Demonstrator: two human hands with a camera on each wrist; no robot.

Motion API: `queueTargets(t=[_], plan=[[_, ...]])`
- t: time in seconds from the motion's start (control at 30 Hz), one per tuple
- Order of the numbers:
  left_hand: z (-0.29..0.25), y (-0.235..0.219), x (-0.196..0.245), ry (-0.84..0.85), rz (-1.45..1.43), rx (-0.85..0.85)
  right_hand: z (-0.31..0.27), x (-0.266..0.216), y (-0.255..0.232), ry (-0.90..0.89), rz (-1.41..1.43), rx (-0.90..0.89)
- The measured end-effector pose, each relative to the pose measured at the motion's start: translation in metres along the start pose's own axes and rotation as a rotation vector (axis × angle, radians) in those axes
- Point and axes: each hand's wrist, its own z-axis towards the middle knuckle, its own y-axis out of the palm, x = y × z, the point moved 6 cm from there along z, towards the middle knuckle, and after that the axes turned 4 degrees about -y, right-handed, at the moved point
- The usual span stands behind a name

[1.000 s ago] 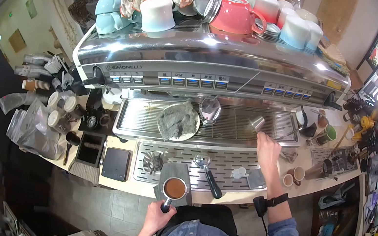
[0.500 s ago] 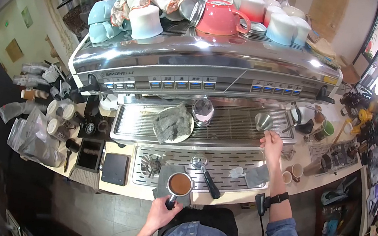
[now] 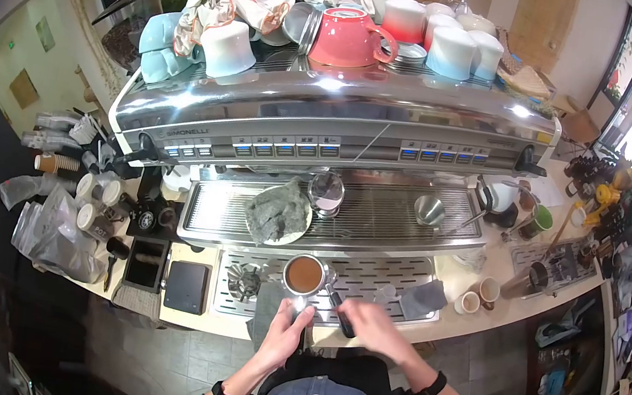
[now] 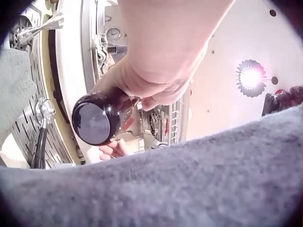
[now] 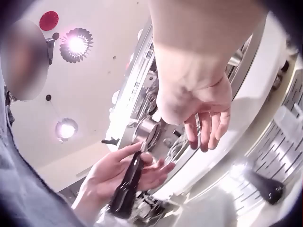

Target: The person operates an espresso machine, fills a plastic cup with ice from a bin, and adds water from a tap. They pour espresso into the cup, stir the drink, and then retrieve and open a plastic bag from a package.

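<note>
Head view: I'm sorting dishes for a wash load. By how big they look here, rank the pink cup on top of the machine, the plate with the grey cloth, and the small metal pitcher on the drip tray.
1. pink cup
2. plate, slightly smaller; the fisheye lens makes this order unsure
3. metal pitcher, plainly smallest

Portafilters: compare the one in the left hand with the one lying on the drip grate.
The held portafilter is gripped by the left hand, and its basket is full of brown coffee grounds. The lying portafilter rests on the drip grate beside the right hand, basket mostly hidden. Both have dark handles.
</note>
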Motion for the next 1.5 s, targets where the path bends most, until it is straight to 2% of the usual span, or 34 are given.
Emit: queueTargets(t=[0.03,0.07,0.1,0.17,0.2,0.27,0.3,0.33,0.43,0.53,0.63,0.67,0.7,0.77,0.8,0.9,1.03,1.13,1.23,1.5], plan=[[0.002,0.002,0.000,0.021,0.022,0.034,-0.002,-0.008,0.014,0.033,0.027,-0.110],[0.004,0.006,0.000,0.042,0.044,0.068,-0.005,-0.024,0.023,-0.101,0.079,-0.095],[0.005,0.009,0.002,0.064,0.066,0.104,-0.007,-0.021,0.041,-0.058,0.157,-0.227],[0.007,0.014,0.004,0.100,0.129,0.106,-0.006,-0.044,0.045,-0.161,0.276,-0.088],[0.008,0.016,0.001,0.100,0.123,0.106,-0.004,-0.036,0.050,-0.101,0.233,-0.113],[0.009,0.019,0.002,0.102,0.135,0.091,-0.007,-0.021,0.056,-0.057,0.357,-0.060],[0.008,0.022,0.004,0.090,0.145,0.049,-0.009,-0.016,0.058,-0.033,0.421,-0.036],[0.008,0.025,0.007,0.077,0.156,0.008,-0.010,-0.021,0.053,-0.062,0.409,0.061],[0.010,0.032,0.015,0.101,0.200,-0.117,-0.009,0.003,0.055,0.061,0.492,0.139],[0.010,0.035,0.014,0.145,0.188,-0.194,-0.006,-0.006,0.040,0.065,0.566,0.224],[-0.003,0.029,0.020,0.057,0.131,-0.234,-0.002,-0.015,0.020,0.032,0.611,0.312],[-0.007,0.025,0.018,-0.038,0.055,-0.243,0.002,-0.018,0.013,0.044,0.725,0.322],[-0.008,0.018,0.014,-0.039,0.050,-0.231,0.006,-0.019,0.007,0.056,0.840,0.332],[-0.007,0.000,-0.005,-0.041,0.045,-0.211,0.016,-0.009,-0.005,0.104,0.898,0.408],[-0.007,-0.010,-0.014,0.009,0.026,-0.154,0.021,-0.007,-0.013,0.113,0.914,0.459],[-0.014,-0.031,-0.023,-0.117,0.126,-0.115,0.041,-0.006,-0.040,0.111,0.999,0.692],[-0.020,-0.039,-0.019,-0.056,0.138,-0.067,0.079,0.001,-0.064,0.004,0.952,0.805],[-0.023,-0.036,-0.017,-0.060,0.155,-0.076,0.105,0.001,-0.073,0.081,0.922,0.889],[-0.026,-0.036,-0.015,-0.061,0.159,-0.090,0.130,-0.005,-0.084,0.004,0.892,0.889],[-0.036,-0.053,-0.026,-0.097,0.208,0.007,0.156,-0.032,-0.093,-0.048,0.865,1.005]])
